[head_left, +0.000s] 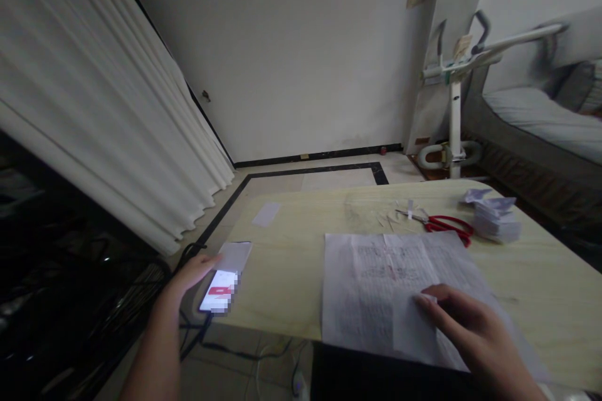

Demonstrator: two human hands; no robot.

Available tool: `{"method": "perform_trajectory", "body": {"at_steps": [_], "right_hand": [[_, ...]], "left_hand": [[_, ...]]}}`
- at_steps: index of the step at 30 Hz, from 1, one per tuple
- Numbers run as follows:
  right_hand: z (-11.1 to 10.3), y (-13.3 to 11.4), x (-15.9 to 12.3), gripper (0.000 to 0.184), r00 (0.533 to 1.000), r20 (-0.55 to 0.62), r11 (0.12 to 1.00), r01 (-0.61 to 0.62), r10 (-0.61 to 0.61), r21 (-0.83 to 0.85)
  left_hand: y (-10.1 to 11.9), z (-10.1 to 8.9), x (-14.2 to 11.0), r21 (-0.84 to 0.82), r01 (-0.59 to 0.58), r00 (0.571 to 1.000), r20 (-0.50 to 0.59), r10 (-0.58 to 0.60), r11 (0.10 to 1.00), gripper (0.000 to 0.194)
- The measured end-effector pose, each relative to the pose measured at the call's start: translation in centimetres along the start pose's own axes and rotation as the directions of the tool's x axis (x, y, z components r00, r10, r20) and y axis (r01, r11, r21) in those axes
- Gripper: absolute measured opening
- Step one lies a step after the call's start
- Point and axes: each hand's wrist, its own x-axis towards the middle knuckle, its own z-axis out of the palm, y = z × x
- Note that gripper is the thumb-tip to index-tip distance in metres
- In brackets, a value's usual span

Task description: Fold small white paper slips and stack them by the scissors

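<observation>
At the table's left edge, my left hand point(200, 269) has its fingers closed at the near side of a white piece of paper point(236, 255). Just below that paper lies a phone point(219, 290) with a lit screen, part of it blurred out. My right hand point(477, 329) pinches a small white slip of paper point(408, 322) between thumb and finger. That slip is over a large creased printed sheet point(357, 288), which lies at the table's front edge. Another white slip point(267, 214) rests farther back on the left.
Red-handled scissors point(446, 225) lie behind the printed sheet, beside thin scraps point(389, 220). A stack of folded white paper point(496, 219) stands at the right on the wooden table point(291, 269). Cables point(256, 360) hang below the front edge. Exercise equipment point(455, 113) stands beyond.
</observation>
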Motion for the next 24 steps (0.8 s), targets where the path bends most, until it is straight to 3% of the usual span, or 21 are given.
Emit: {"method": "perform_trajectory", "body": {"at_steps": [8, 13, 16, 19, 21, 24], "right_hand": [[-0.1, 0.4, 0.2, 0.036, 1.000, 0.024, 1.000, -0.003, 0.004, -0.013], [-0.2, 0.6, 0.2, 0.034, 1.000, 0.027, 1.000, -0.011, 0.012, -0.017], [-0.1, 0.6, 0.2, 0.032, 0.999, 0.026, 1.000, -0.022, 0.023, -0.014], [-0.1, 0.5, 0.1, 0.031, 0.999, 0.032, 0.999, -0.040, 0.041, -0.027], [-0.1, 0.5, 0.1, 0.031, 0.999, 0.028, 0.998, -0.044, 0.045, -0.038], [-0.1, 0.7, 0.1, 0.033, 0.999, 0.026, 0.998, -0.030, 0.031, -0.051]], "left_hand": [[0.2, 0.8, -0.8, -0.150, 0.006, 1.000, 0.011, -0.005, 0.989, 0.027], [0.8, -0.6, -1.0, -0.295, -0.088, 0.981, -0.191, 0.031, 0.951, 0.020], [2.1, -2.7, -1.5, -0.419, -0.215, 0.913, -0.407, 0.030, 0.882, 0.016], [4.0, -4.9, -2.2, -0.509, -0.399, 0.785, -0.619, -0.002, 0.763, 0.007], [5.1, -5.6, -2.7, -0.527, -0.478, 0.720, -0.693, -0.030, 0.702, 0.014], [5.9, -5.6, -3.2, -0.540, -0.534, 0.683, -0.729, -0.045, 0.651, 0.023]]}}
